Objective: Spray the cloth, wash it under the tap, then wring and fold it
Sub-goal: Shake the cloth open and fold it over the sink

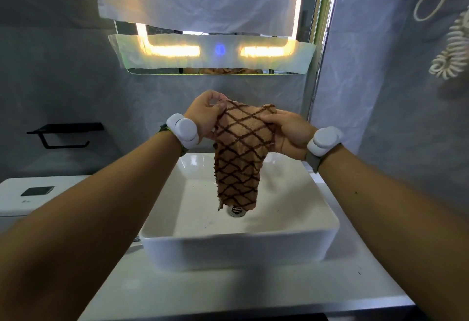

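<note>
A tan cloth (239, 158) with a dark brown diamond pattern hangs lengthwise over the white square basin (291, 234). My left hand (206, 115) pinches its top left corner. My right hand (288, 133) grips its top right edge. Both hands are held at chest height above the back of the basin. The cloth's lower end dangles just above the metal drain (237, 211). The tap is hidden behind the cloth and hands. No spray bottle is in view.
A lit mirror (215, 51) covered with white paper hangs on the grey wall above. A toilet cistern (30, 194) stands at the left under a black paper holder (66, 134). A coiled white cord (451, 51) hangs at the right. The white countertop (228, 292) surrounds the basin.
</note>
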